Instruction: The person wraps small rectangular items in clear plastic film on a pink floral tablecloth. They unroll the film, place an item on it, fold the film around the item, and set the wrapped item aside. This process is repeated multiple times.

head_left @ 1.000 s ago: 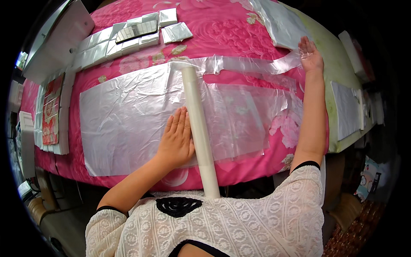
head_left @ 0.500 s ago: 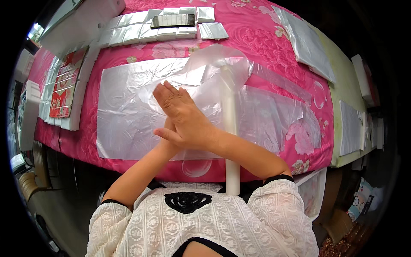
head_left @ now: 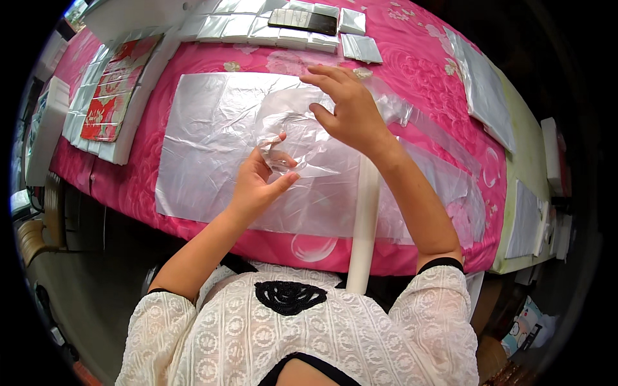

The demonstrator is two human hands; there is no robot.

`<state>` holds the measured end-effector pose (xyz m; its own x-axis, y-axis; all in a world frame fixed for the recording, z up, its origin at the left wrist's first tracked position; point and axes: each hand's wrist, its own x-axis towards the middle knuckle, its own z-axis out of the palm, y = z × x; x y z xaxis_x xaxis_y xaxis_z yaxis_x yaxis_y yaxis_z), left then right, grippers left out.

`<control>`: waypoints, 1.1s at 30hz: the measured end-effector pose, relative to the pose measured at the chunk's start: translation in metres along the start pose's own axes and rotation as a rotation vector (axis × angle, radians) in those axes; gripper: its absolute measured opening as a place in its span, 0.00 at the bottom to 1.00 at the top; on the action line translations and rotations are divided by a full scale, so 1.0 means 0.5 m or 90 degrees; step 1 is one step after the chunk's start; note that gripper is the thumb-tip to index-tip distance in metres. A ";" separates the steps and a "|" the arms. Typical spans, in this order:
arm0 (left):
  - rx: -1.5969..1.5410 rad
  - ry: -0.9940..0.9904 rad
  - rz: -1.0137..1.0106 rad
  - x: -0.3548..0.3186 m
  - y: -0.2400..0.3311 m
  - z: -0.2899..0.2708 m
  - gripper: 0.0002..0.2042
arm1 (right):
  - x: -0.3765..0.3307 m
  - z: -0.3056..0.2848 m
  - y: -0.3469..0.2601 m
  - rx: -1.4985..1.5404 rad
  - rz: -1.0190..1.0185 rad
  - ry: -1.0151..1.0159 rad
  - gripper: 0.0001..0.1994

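Clear film (head_left: 302, 138) is lifted above the tabletop (head_left: 425, 71), pinched in the left hand (head_left: 261, 183) grip; the right hand (head_left: 347, 109) grip holds its upper edge. Roll (head_left: 364, 225) lies beneath. Bag only partly opened, seemingly; packets (head_left: 360, 46) wait.

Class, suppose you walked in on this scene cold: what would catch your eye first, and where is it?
First the bright pink flowered cloth covering the table, with a big sheet of clear plastic film spread across its middle. Above the sheet, the left hand and right hand lift a crumpled clear plastic piece. A white roll runs from the table's near edge under the right forearm, and silvery packets line the far edge.
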<state>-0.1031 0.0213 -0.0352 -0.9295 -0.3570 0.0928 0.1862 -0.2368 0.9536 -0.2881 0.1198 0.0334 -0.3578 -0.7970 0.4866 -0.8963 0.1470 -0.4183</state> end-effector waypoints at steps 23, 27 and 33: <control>0.086 0.095 -0.061 0.017 -0.025 -0.027 0.14 | -0.294 -0.534 0.531 0.343 0.773 0.793 0.17; 0.105 0.182 -0.031 0.008 0.010 -0.086 0.16 | -0.395 -0.524 0.518 0.163 0.665 0.805 0.26; 0.101 0.364 -0.032 -0.021 0.058 -0.173 0.18 | -0.357 -0.257 0.135 -0.114 0.381 0.269 0.28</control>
<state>-0.0606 -0.0598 -0.0333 -0.6093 -0.7888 -0.0811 0.0549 -0.1440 0.9881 -0.3185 0.3472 0.0172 -0.8347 -0.2641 0.4833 -0.5335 0.6054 -0.5906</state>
